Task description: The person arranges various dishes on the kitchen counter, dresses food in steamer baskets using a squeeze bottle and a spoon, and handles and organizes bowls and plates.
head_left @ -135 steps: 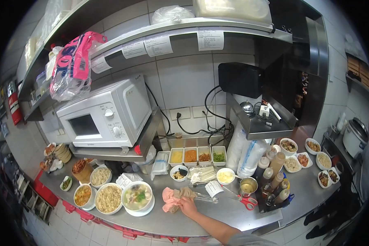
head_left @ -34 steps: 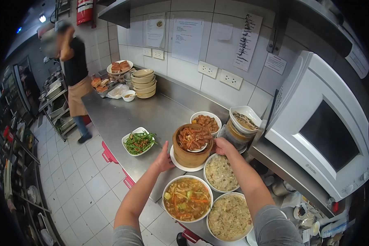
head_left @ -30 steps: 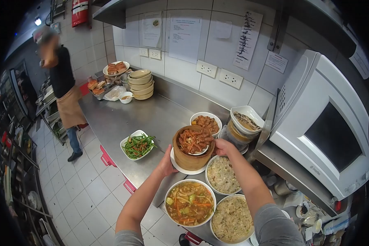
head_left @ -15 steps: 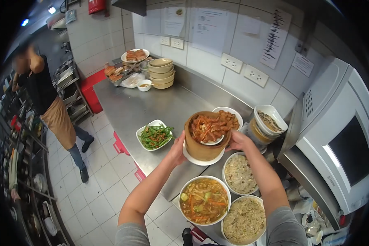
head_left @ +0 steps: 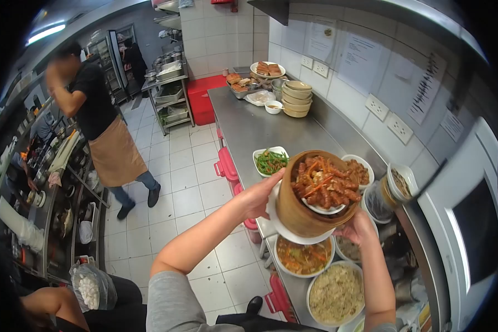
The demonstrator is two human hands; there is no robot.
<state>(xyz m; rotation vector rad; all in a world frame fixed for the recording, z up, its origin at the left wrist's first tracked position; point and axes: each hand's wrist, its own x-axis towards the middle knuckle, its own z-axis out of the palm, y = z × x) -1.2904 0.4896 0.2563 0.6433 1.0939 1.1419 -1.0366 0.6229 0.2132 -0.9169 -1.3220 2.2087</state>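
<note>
A round wooden steamer [head_left: 301, 213] full of reddish-brown food stands on a white plate [head_left: 275, 217]. My left hand [head_left: 259, 196] grips the plate and steamer from the left, and my right hand [head_left: 359, 227] grips them from the right. Both are held up over the counter. Beneath and in front are a bowl of orange-brown soup [head_left: 301, 255], partly covered by the plate, and a large bowl of fried rice [head_left: 336, 293]. Beyond the steamer is a white dish of green beans [head_left: 271, 161]. A bowl of brown meat [head_left: 361, 170] sits behind it on the right.
Stacked beige bowls [head_left: 297, 98] and a plate of browned pieces [head_left: 268, 69] stand at the counter's far end. A microwave [head_left: 465, 216] is at right. A person in a tan apron [head_left: 116, 149] stands in the left aisle; another person's arm [head_left: 55, 304] is at lower left.
The steamer and plate have been lifted off the counter in both my hands and brought closer. The view has swung left, showing more aisle, and another person's arm has appeared at lower left.
</note>
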